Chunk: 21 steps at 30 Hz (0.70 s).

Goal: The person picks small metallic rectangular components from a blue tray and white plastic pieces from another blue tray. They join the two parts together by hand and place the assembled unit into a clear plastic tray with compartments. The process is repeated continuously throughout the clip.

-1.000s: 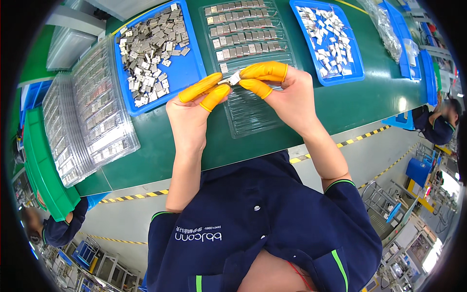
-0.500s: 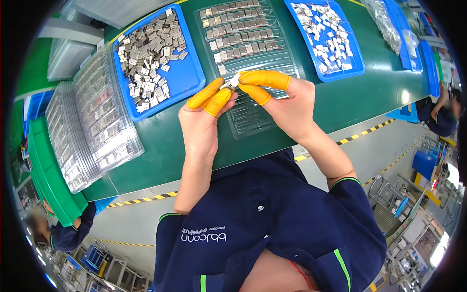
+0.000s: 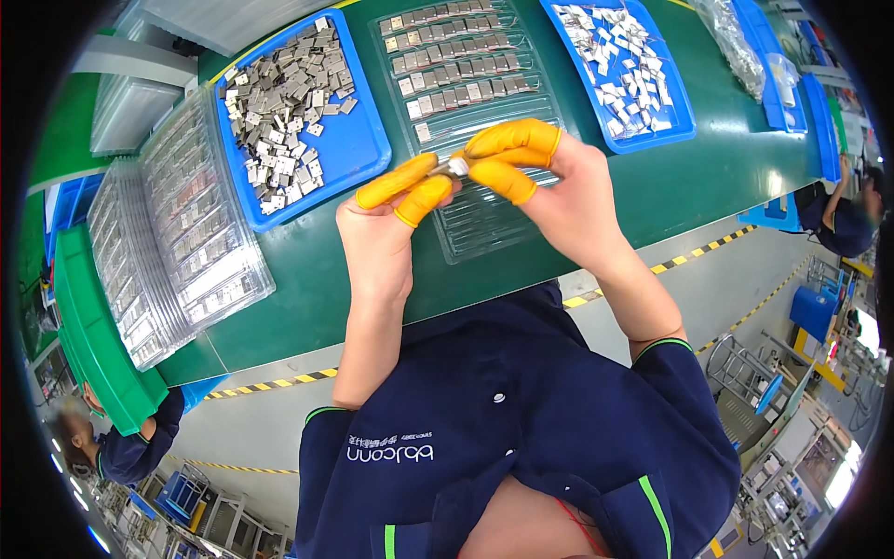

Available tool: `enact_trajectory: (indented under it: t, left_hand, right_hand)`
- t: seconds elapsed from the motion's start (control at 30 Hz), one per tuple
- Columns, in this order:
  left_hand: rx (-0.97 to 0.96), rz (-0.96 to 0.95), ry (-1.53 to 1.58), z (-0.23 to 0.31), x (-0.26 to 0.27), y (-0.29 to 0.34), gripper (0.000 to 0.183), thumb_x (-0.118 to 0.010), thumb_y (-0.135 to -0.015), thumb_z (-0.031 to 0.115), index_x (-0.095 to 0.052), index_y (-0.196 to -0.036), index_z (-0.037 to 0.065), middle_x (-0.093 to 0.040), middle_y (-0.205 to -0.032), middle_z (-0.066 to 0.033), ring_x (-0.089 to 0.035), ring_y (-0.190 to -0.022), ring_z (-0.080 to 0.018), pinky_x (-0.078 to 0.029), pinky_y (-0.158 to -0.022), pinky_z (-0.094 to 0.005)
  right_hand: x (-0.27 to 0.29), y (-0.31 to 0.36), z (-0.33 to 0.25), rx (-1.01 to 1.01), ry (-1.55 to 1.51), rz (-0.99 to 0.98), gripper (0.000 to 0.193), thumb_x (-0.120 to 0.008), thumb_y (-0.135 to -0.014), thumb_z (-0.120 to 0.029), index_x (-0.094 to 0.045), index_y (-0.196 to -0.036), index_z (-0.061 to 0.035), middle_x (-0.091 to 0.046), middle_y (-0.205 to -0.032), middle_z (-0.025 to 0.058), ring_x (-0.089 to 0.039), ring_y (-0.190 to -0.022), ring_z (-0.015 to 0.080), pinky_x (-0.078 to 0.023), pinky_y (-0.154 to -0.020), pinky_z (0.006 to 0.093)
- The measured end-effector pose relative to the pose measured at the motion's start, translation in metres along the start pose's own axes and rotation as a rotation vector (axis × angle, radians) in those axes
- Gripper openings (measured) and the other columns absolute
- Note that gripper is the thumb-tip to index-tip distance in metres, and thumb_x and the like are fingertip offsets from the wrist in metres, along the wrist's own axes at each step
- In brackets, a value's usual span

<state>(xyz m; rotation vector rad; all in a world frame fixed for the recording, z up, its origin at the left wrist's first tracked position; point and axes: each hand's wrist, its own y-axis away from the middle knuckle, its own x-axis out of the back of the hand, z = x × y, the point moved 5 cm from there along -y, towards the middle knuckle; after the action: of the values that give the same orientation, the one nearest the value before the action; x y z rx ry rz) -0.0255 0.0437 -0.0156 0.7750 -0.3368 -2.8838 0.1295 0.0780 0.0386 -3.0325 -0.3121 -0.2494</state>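
The small metal part point(image 3: 458, 167) was mostly hidden, pinched between the orange rubber finger cots of the left hand point(image 3: 386, 219) and right hand point(image 3: 549, 191); its shape was hard to make out. Both hands closed on it above the clear ribbed plastic tray point(image 3: 484, 224) on the green table point(image 3: 307, 279). Left of that tray, a blue bin point(image 3: 363, 149) held loose square metal pieces.

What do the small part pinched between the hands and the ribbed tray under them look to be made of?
Small part: likely bare metal; grey with a bright glint, like the pieces in the blue tray. Ribbed tray: apparently thin clear moulded plastic; the green table shows through it, with glossy highlights.
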Motion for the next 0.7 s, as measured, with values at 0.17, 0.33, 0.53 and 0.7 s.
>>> enact_trajectory:
  t: [0.17,0.33,0.53,0.7]
  left_hand:
    - [0.01,-0.14,-0.086,0.003,0.003,0.003,0.025,-0.067,-0.075,0.0,-0.062,-0.099,-0.009,-0.066,-0.088,-0.0164,-0.066,-0.078,-0.0234,-0.053,-0.073,-0.0311]
    - [0.11,-0.189,0.087,-0.002,0.002,0.005,0.026,-0.068,-0.075,0.0,-0.061,-0.098,-0.01,-0.065,-0.087,-0.0173,-0.066,-0.076,-0.0244,-0.053,-0.073,-0.0313]
    - [0.159,-0.318,0.221,0.002,-0.012,0.014,0.026,-0.069,-0.073,-0.001,-0.062,-0.096,-0.009,-0.066,-0.087,-0.0178,-0.066,-0.077,-0.0254,-0.054,-0.073,-0.0315]
    - [0.091,-0.266,-0.033,0.015,-0.018,0.014,0.024,-0.07,-0.07,-0.005,-0.064,-0.092,-0.009,-0.066,-0.086,-0.0178,-0.066,-0.078,-0.0258,-0.055,-0.072,-0.032]
  right_hand:
    - [-0.001,0.0,0.015,-0.324,-0.198,-0.277,0.017,-0.066,-0.08,-0.006,-0.066,-0.095,0.0024,-0.066,-0.092,0.0056,-0.062,-0.082,0.012,-0.051,-0.075,0.0239]
    - [-0.002,0.002,0.009,-0.193,-0.178,-0.255,0.016,-0.066,-0.079,-0.005,-0.066,-0.094,0.002,-0.066,-0.09,0.0063,-0.062,-0.082,0.0122,-0.05,-0.074,0.0235]
    - [0.008,0.012,-0.009,0.022,-0.126,-0.281,0.015,-0.068,-0.076,-0.002,-0.067,-0.09,0.0021,-0.065,-0.089,0.0069,-0.061,-0.08,0.0131,-0.05,-0.074,0.0247]
    - [0.01,0.014,0.0,-0.197,-0.389,-0.283,0.018,-0.071,-0.073,-0.001,-0.067,-0.09,0.0025,-0.063,-0.09,0.0104,-0.061,-0.081,0.0161,-0.05,-0.074,0.0269]
